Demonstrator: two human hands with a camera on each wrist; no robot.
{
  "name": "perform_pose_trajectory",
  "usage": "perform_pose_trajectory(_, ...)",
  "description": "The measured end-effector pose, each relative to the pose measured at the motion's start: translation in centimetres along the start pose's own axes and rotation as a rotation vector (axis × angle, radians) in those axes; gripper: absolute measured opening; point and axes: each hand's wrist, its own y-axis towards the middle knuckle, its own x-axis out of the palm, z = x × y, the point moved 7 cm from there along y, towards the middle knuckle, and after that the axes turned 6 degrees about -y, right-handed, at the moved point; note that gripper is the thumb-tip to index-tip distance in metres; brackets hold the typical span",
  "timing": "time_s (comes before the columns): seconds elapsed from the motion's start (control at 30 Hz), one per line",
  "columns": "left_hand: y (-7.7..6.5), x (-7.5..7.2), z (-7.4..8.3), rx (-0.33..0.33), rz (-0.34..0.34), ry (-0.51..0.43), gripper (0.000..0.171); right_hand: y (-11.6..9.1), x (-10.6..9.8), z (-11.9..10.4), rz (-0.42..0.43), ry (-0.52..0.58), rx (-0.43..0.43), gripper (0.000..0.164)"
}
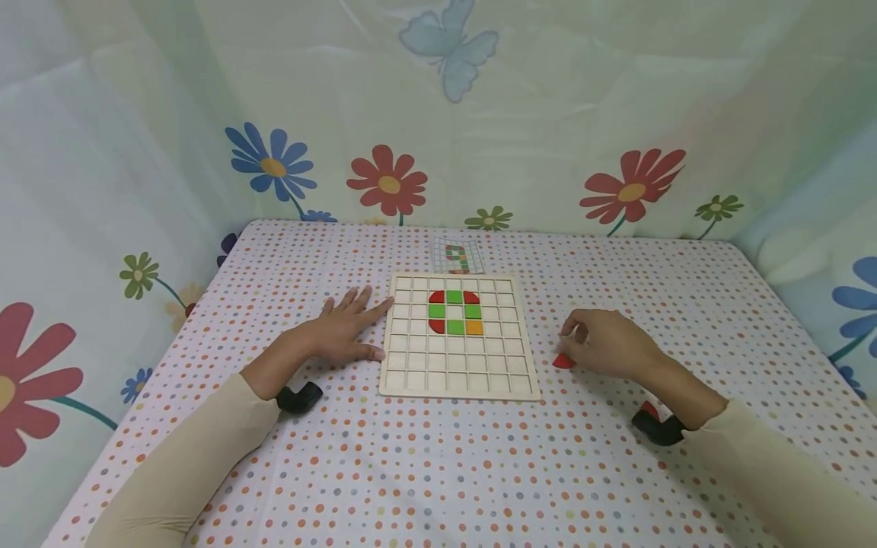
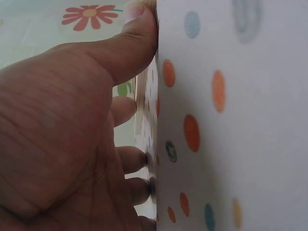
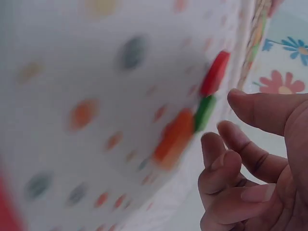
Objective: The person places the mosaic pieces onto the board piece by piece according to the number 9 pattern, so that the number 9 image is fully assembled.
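Observation:
A light wooden grid board (image 1: 460, 386) lies on the dotted tablecloth, with red, green and orange pieces forming a ring in its upper middle. My left hand (image 1: 342, 332) lies spread at the board's left edge, its thumb and index fingertips right at the rim. Off the board's right side, my right hand (image 1: 610, 342) hovers with bent fingers over a red rounded piece (image 1: 564, 361). The right wrist view has that red piece (image 3: 215, 72), a green piece (image 3: 204, 113) and an orange piece (image 3: 174, 139) on the cloth, apart from the fingers.
Behind the board lies a pattern card (image 1: 441, 259) printed with a coloured figure on a grid. Something red and white (image 1: 654, 411) shows partly behind the right wrist's black mount (image 1: 659, 430). A flowered curtain (image 1: 521, 137) hangs around the table's back and sides.

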Motion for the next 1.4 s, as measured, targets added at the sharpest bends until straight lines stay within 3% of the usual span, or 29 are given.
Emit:
perform_pose_trajectory(0.17, 0.0, 0.0, -0.1, 0.003, 0.009, 0.013, 0.093, -0.3, 0.3, 1.2, -0.03, -0.011, 0.013, 0.028)
perform_pose_trajectory(0.53, 0.4, 0.3, -0.3, 0.004, -0.002, 0.01, 0.092, -0.4, 0.9, 1.4, -0.031, -0.018, 0.028, 0.03)
perform_pose_trajectory(0.83, 0.4, 0.2, -0.2, 0.003, 0.007, 0.007, 0.093, -0.4, 1.0, 1.7, -0.1, 0.007, -0.069, 0.033)
perform_pose_trajectory(1.13, 0.3, 0.2, -0.2, -0.006, 0.006, 0.008, 0.092, 0.0, 1.1, 2.7, -0.064, -0.038, -0.022, 0.031)
perform_pose_trajectory(1.4, 0.3, 0.1, -0.2, 0.009, 0.009, 0.018, 0.092, -0.3, 0.6, 2.8, -0.02, -0.071, -0.065, 0.031)
